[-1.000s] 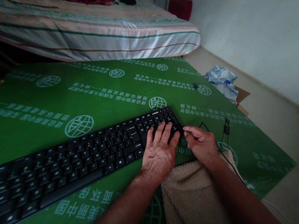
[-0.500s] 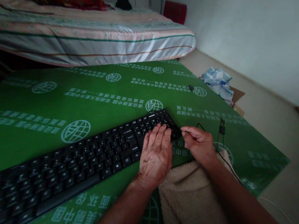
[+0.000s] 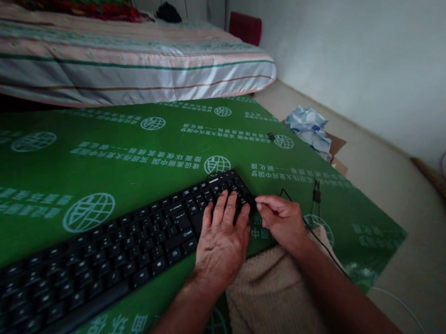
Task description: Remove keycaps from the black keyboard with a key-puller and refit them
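Observation:
A black keyboard (image 3: 135,243) lies at a slant on the green printed board, its number-pad end under my left hand (image 3: 222,240). That hand is open, fingers a little apart on the keys. Beside the keyboard's right end, my right hand (image 3: 282,219) is closed in a pinch, fingertips close to its edge. What sits between those fingertips is too small and dark to make out. A thin black cable (image 3: 326,249) shows behind the right hand. Below the hands is a beige knitted cloth (image 3: 272,302), partly covered by my right forearm.
The green board (image 3: 155,148) ends in a corner at the right. On it are a dark clip-like item with thin leads (image 3: 316,194) and a small black piece (image 3: 271,136). Crumpled blue-white plastic (image 3: 307,127) lies beyond its edge. A covered mattress (image 3: 133,64) stands behind.
The view has swung right, so everything sits further left. My left hand's fingers have spread apart more on the keys. My right hand keeps its pinch at the keyboard's end.

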Demonstrator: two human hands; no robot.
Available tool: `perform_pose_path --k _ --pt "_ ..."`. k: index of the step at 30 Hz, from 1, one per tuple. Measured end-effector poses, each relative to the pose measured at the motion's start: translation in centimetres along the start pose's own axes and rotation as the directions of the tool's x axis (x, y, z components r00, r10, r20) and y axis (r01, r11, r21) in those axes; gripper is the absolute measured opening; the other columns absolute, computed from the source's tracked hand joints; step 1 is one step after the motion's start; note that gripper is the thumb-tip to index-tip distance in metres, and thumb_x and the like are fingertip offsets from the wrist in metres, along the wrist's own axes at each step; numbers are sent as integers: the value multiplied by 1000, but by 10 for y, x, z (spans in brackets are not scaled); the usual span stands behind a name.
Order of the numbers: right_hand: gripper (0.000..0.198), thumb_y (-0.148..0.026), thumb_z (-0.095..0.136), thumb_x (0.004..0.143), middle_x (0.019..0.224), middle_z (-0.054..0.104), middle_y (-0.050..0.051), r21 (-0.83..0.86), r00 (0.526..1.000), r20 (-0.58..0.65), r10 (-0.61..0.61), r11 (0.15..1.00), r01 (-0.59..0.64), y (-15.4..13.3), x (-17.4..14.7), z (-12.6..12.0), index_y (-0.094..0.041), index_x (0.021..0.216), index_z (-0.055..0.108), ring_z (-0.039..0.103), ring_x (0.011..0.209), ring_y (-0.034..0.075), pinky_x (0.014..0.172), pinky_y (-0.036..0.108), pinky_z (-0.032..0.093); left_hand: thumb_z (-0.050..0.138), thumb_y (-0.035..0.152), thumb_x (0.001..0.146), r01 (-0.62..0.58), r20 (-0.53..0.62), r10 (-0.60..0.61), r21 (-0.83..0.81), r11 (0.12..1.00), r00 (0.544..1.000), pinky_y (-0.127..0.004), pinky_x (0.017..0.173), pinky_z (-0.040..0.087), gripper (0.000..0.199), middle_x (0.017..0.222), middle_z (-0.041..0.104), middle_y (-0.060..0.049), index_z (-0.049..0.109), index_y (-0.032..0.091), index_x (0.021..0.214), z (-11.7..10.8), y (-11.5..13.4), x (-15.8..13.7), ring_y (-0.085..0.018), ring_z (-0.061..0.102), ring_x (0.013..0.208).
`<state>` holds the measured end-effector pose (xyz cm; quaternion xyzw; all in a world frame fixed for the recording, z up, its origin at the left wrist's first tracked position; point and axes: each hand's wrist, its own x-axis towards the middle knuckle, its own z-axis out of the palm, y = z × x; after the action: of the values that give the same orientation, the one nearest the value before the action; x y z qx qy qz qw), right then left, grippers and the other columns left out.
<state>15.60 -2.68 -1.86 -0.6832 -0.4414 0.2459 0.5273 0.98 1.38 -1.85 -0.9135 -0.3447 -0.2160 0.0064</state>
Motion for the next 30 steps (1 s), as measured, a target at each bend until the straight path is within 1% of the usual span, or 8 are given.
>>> perform_pose_path --k 6,10,16,19,21,23,26,30 --pt "19 -28 57 78 51 59 -4 32 995 47 -89 996 87 -3 -3 2 -19 85 72 49 42 8 43 19 41 51 23 86 -36 20 36 30 999 999 -56 103 35 34 136 50 -16 61 19 118 -2 -1 1 -36 40 130" --pt "17 -26 57 78 48 58 -5 58 989 26 -145 988 143 -17 -7 2 -18 83 71 51 40 7 44 19 43 48 25 88 -41 -3 41 48 998 999 -53 103 35 37 137 49 -16 58 19 123 -1 -3 -1 -33 40 130" --pt "18 -29 58 79 48 60 -4 -60 970 -34 -241 969 239 -52 -1 -25 -18 85 72 54 41 9 45 19 45 44 29 91 -14 -31 15 43 999 999 -48 107 32 36 137 50 -13 59 19 122 2 -5 -5 -30 41 130" --pt "22 -33 58 80 53 62 -3 -185 978 -27 -205 963 197 -51 25 -45 -18 87 72 58 47 11 50 21 48 47 31 90 2 -64 0 30 1000 998 -46 109 29 35 137 51 -12 60 20 121 5 -5 -7 -28 41 130" --pt "28 -37 54 82 57 64 -1 -324 989 49 -142 934 151 -43 54 -55 -17 93 71 61 53 12 54 22 50 48 32 89 7 -78 -5 27 1000 997 -45 110 27 35 137 51 -11 60 21 120 7 -5 -8 -27 41 130" --pt "30 -36 48 86 65 68 0 -594 993 113 -45 798 104 -30 88 -61 -18 95 71 63 58 13 58 23 50 49 33 89 1 -83 2 31 1000 997 -45 110 25 35 136 52 -11 61 22 120 10 -6 -9 -27 41 130" --pt "22 -27 54 83 80 72 5 -707 995 99 0 704 70 -10 138 -62 -18 94 71 67 74 17 69 26 50 50 33 88 -4 -105 8 37 999 994 -44 110 24 35 135 53 -11 61 21 119 13 -8 -10 -27 42 129" --pt "24 -25 58 85 102 69 10 -815 997 47 54 580 7 11 191 -53 -17 107 66 64 97 23 84 35 49 51 35 88 -13 -128 19 48 999 992 -42 111 21 34 135 53 -11 61 22 118 17 -10 -12 -26 42 129"
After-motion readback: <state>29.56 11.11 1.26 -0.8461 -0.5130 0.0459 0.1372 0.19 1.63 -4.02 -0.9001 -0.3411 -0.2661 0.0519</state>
